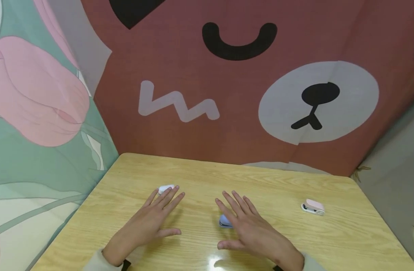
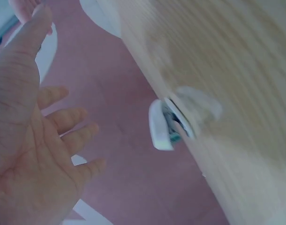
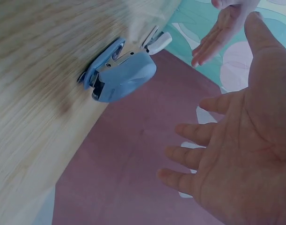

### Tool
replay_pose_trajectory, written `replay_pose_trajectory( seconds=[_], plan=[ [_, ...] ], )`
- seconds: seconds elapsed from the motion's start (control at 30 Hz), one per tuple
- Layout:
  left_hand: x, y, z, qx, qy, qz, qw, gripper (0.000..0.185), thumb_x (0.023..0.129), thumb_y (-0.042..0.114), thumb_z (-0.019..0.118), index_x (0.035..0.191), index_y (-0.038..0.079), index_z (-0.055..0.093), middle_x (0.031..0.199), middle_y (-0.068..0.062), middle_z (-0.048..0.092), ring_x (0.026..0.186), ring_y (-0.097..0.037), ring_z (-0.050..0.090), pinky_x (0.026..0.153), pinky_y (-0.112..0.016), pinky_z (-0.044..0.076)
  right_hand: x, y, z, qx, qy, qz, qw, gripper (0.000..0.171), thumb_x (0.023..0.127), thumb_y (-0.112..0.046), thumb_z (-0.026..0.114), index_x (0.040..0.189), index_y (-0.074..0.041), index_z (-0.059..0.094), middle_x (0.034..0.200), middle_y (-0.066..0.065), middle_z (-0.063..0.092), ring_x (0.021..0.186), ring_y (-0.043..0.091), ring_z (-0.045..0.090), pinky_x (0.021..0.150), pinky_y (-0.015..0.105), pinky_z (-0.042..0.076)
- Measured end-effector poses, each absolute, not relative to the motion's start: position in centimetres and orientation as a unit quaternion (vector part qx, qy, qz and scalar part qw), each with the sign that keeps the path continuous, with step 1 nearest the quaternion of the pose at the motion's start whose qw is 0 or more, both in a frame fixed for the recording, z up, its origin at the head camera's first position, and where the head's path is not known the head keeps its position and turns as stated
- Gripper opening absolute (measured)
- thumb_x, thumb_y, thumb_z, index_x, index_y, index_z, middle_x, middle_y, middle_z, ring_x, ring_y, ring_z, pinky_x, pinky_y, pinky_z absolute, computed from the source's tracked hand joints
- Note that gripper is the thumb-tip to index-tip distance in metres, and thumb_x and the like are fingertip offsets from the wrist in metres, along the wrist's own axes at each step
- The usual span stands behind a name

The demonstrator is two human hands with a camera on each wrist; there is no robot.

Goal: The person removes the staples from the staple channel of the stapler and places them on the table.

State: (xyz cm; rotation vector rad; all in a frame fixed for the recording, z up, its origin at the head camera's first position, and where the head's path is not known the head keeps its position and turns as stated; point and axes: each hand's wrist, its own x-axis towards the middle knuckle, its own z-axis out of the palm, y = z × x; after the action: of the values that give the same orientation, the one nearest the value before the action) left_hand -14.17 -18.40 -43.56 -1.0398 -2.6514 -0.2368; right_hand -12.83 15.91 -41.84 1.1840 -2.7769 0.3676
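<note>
3 mini staplers [image 1: 313,207] on table [image 1: 268,180], left hand [image 1: 152,218] & right hand [image 1: 251,229] both spread flat, holding nothing

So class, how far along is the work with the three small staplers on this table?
Nothing looks done: the pink stapler lies untouched. Both hands are open, gripping nothing: the left hand is nearest the white stapler, the right hand above the blue stapler. Picking up remains.

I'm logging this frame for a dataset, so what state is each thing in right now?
left hand: open, fingers spread, holding nothing.
right hand: open, palm down above the blue stapler.
white stapler: on the table by the left fingertips.
blue stapler: lying on the table, ungripped.
pink stapler: lying apart, untouched.
</note>
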Motion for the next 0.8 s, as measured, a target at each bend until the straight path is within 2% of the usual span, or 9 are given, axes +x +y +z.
replay_pose_trajectory(
  seconds=[0.17, 0.43, 0.67, 0.8],
  plan=[
    [-14.9, -19.6, -43.9, -0.323, -0.929, -0.112, 0.142, 0.093, 0.088, 0.054, 0.077, 0.157, 0.006, 0.039, 0.160, -0.020, 0.038, 0.143, -0.040, 0.041, 0.111, -0.063, 0.031, -14.2, 14.9, -41.7, 0.407, -0.905, 0.111, 0.050, 0.091, 0.096, -0.060, 0.064, 0.164, -0.013, 0.025, 0.169, 0.015, 0.018, 0.151, 0.041, 0.023, 0.116, 0.061, 0.024],
    [-16.5, -20.9, -44.2, -0.276, -0.941, -0.130, 0.149, 0.092, 0.088, 0.051, 0.078, 0.156, 0.002, 0.039, 0.155, -0.024, 0.042, 0.137, -0.042, 0.047, 0.105, -0.062, 0.039, -16.7, 11.5, -40.8, 0.413, -0.903, 0.106, 0.044, 0.080, 0.100, -0.052, 0.064, 0.162, -0.014, 0.031, 0.164, 0.015, 0.030, 0.137, 0.034, 0.044, 0.108, 0.053, 0.039],
    [-17.7, -21.4, -44.6, -0.241, -0.941, -0.166, 0.170, 0.081, 0.093, 0.034, 0.079, 0.153, -0.004, 0.039, 0.143, -0.030, 0.053, 0.117, -0.046, 0.062, 0.094, -0.059, 0.050, -18.3, 8.8, -40.1, 0.395, -0.915, 0.088, -0.003, 0.074, 0.102, -0.048, 0.063, 0.161, -0.014, 0.034, 0.158, 0.016, 0.039, 0.132, 0.036, 0.050, 0.104, 0.052, 0.044],
    [-17.6, -21.7, -44.7, -0.210, -0.945, -0.197, 0.158, 0.076, 0.095, 0.029, 0.078, 0.151, -0.006, 0.041, 0.137, -0.031, 0.057, 0.113, -0.047, 0.063, 0.091, -0.058, 0.051, -18.9, 7.4, -39.8, 0.399, -0.914, 0.071, -0.031, 0.070, 0.103, -0.043, 0.062, 0.160, -0.013, 0.036, 0.155, 0.015, 0.043, 0.135, 0.034, 0.050, 0.108, 0.048, 0.042]
  ],
)
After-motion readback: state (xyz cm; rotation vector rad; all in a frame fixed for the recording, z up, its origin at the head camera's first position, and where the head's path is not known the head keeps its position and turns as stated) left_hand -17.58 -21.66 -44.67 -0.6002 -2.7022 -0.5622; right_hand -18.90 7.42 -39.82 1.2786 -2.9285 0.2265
